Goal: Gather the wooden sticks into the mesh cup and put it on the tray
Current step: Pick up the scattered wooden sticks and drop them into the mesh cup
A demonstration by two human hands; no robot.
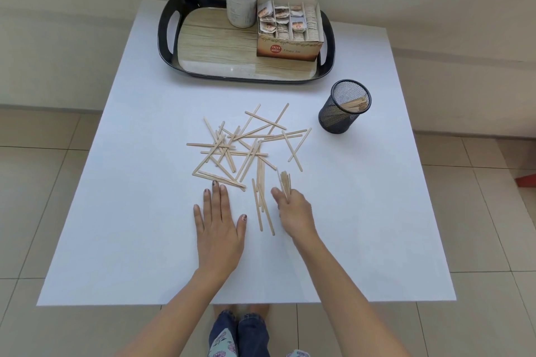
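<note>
Head view, looking down on a white tabletop (130, 211). The left hand (219, 223) lies flat, fingers straight, holding nothing, its fingertips at the near edge of the loose sticks (240, 148), probably to steady the pile. The right hand (294, 211) curls round a small bundle (285, 182) of sticks, tips pointing up, likely collected for the cup (345, 107). The one black mesh cup stands far right on the tabletop, not yet on the tray (168, 38), with several sticks already inside. About thirty sticks lie crisscrossed, too tangled for an exact count. The one tray carries one jar (241, 3) and one tea box (288, 38).
</note>
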